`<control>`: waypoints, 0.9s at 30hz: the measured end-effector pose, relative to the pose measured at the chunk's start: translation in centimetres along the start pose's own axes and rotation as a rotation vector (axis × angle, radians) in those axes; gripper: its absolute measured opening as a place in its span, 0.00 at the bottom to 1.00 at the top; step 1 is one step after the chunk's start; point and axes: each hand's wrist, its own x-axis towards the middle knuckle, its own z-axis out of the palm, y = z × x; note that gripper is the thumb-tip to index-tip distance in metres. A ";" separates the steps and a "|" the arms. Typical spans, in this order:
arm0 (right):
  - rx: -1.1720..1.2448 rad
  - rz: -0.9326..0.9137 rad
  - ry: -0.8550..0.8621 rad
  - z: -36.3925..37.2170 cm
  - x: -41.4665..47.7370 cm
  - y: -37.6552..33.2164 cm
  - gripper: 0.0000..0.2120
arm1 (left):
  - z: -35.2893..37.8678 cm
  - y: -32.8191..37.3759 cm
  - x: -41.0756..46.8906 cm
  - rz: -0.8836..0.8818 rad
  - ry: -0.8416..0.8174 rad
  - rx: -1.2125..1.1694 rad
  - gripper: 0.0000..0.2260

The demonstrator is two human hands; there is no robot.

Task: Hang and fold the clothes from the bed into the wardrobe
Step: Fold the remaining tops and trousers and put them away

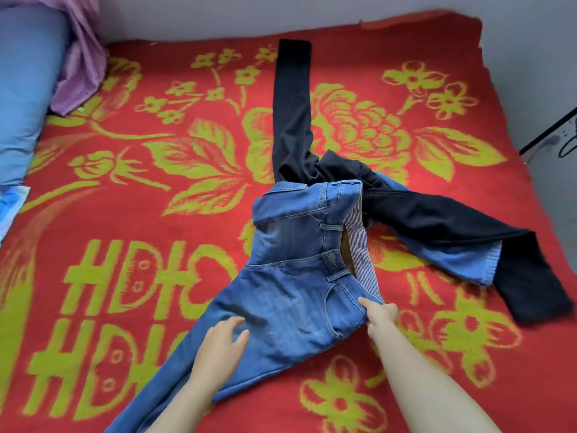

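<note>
Early stage: jeans [290, 295] unfolded on bed [125, 189]; R hand [379, 317] pinches waistband, L hand [223, 339] flat, fingers relaxed; black trousers [406, 210] untouched

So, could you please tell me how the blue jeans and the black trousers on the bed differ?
The blue jeans are faded denim; the black trousers are plain dark cloth. The left hand rests on the jeans and the right hand grips their waist edge; the trousers are untouched. One trouser leg lies over a jeans leg. Both lie unfolded, legs splayed, on the red blanket.
</note>
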 end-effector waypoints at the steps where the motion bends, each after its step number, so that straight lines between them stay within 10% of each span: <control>1: -0.011 -0.027 0.005 0.0 -0.4 -0.4 0.27 | 0.0 0.5 0.0 0.011 0.004 -0.003 0.16; 7: -0.158 -0.280 -0.109 -3.5 -5.5 -1.7 0.11 | -2.0 2.8 -0.9 0.071 0.001 -0.034 0.14; 27: -0.340 -1.230 0.074 -25.5 -46.9 -13.3 0.16 | -18.5 7.4 -14.2 0.707 0.028 -0.181 0.18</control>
